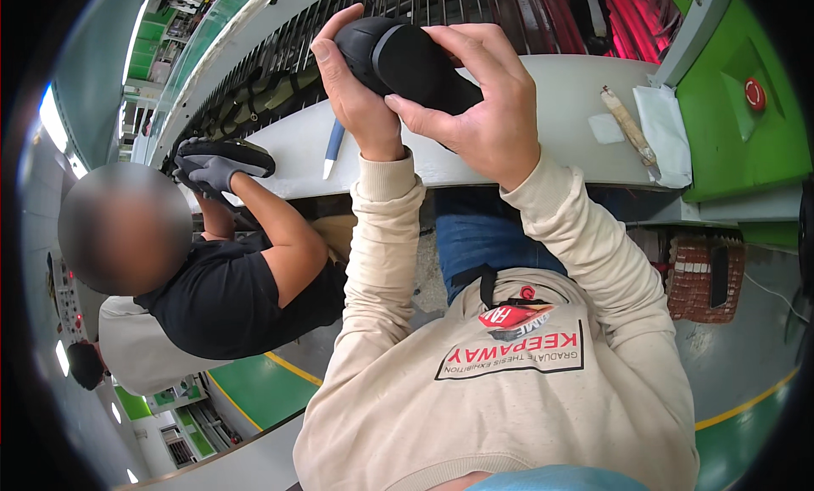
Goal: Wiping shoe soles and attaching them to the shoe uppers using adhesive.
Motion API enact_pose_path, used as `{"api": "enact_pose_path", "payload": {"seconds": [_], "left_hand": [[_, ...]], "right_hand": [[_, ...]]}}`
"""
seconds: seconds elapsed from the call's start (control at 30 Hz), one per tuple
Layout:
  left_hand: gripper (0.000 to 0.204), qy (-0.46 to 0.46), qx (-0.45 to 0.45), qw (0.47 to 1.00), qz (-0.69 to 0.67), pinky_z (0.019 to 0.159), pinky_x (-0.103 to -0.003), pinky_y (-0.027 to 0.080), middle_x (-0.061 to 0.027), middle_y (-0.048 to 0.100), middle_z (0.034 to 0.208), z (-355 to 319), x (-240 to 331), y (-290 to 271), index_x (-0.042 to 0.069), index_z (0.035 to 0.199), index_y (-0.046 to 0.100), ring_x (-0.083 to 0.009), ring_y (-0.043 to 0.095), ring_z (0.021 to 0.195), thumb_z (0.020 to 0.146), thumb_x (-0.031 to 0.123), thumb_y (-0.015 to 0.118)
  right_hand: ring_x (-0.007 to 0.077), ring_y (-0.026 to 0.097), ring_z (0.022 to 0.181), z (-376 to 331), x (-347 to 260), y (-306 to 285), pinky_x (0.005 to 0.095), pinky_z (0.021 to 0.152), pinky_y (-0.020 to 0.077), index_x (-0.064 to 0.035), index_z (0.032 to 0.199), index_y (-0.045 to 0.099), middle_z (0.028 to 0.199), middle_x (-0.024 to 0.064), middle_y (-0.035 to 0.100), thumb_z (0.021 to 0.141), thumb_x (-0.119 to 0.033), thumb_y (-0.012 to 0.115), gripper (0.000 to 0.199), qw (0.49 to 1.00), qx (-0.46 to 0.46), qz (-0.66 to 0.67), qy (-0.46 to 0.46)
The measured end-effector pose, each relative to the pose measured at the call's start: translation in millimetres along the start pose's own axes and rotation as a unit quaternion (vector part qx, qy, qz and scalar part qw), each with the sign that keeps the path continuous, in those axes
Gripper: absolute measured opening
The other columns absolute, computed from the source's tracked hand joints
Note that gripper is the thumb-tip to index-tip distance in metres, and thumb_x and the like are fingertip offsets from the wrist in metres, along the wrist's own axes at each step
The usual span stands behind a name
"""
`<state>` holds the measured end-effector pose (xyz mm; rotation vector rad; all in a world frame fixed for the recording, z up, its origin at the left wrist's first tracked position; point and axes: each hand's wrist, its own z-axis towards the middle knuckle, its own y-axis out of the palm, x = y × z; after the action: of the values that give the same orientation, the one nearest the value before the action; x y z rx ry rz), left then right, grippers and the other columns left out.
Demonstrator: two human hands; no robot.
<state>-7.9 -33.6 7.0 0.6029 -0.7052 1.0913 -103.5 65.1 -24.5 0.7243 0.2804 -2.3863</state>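
A black shoe (420, 67) is held up above the white bench, gripped between both my hands. My left hand (363, 101) wraps round its left end, the fingers behind and at the side. On the other side, my right hand (498, 105) grips it with the thumb below and the fingers over the top. Part of the shoe is hidden by my palms and fingers. Under my left wrist lies a pen-like tool (334, 149) with a blue body and a white tip.
A white bench (560, 109) borders a rod conveyor (297, 41). Right: a stick-like tool (628, 126), white cloth (663, 135), green machine panel (738, 143) with red button (755, 93), brown box (702, 281) below. Left: a co-worker (246, 279) wearing grey gloves holds another dark shoe (229, 156).
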Motion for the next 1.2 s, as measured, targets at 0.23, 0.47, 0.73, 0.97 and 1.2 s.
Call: {"api": "enact_pose_path", "payload": {"seconds": [0.23, 0.47, 0.73, 0.97, 1.2], "left_hand": [[0.066, -0.001, 0.019, 1.0, 0.004, 0.089, -0.027, 0.057, -0.0081, 0.071, 0.109, 1, -4, -3, 0.003, 0.131, 0.065, -0.0146, 0.068, 0.096, 0.119, 0.051, 0.021], [0.065, 0.027, 0.02, 0.998, 0.048, 0.088, -0.028, 0.056, -0.008, 0.07, 0.107, 0, -7, -11, 0.003, 0.131, 0.063, -0.0144, 0.068, 0.095, 0.119, 0.054, 0.024], [0.072, -0.015, -0.105, 0.993, 0.043, 0.084, -0.03, 0.054, -0.0083, 0.059, 0.115, -27, 3, -61, 0.003, 0.129, 0.051, -0.015, 0.063, 0.096, 0.079, 0.029, 0.095], [0.067, -0.041, -0.005, 0.997, -0.066, 0.109, -0.054, 0.055, -0.0162, 0.055, 0.121, -99, -45, -83, 0.0, 0.129, 0.048, -0.0309, 0.062, 0.114, 0.091, 0.043, 0.083], [0.069, -0.081, 0.078, 0.991, -0.072, 0.109, -0.06, 0.053, -0.0167, 0.054, 0.121, -158, -67, -95, 0.001, 0.129, 0.046, -0.0314, 0.06, 0.114, 0.093, 0.047, 0.08]], "right_hand": [[0.0287, 0.07, 0.098, 0, 5, 9, 0.0394, 0.084, 0.0606, -0.0041, 0.121, 0.075, 0.11, 0.0093, 0.068, 0.066, -0.026, 0.097, 0.063, 1.0, 0.025, -0.005, -0.014], [0.0286, 0.07, 0.097, 1, 2, 8, 0.0393, 0.083, 0.0602, -0.0042, 0.121, 0.075, 0.11, 0.009, 0.068, 0.064, -0.023, 0.098, 0.064, 1.0, 0.015, -0.003, -0.012], [0.0282, 0.068, 0.096, -14, -13, 8, 0.0401, 0.081, 0.0591, -0.0053, 0.122, 0.075, 0.11, 0.0075, 0.067, 0.061, -0.014, 0.096, 0.065, 0.997, -0.065, -0.019, -0.034], [0.0249, 0.066, 0.09, -42, -18, 13, 0.0384, 0.075, 0.0564, -0.0076, 0.123, 0.075, 0.103, 0.0027, 0.066, 0.06, -0.013, 0.094, 0.066, 0.977, -0.207, -0.047, -0.029], [0.0267, 0.068, 0.089, -66, -17, 12, 0.0375, 0.075, 0.0581, -0.0074, 0.127, 0.077, 0.101, 0.0058, 0.071, 0.055, -0.009, 0.098, 0.075, 0.948, -0.315, -0.046, 0.001]]}}
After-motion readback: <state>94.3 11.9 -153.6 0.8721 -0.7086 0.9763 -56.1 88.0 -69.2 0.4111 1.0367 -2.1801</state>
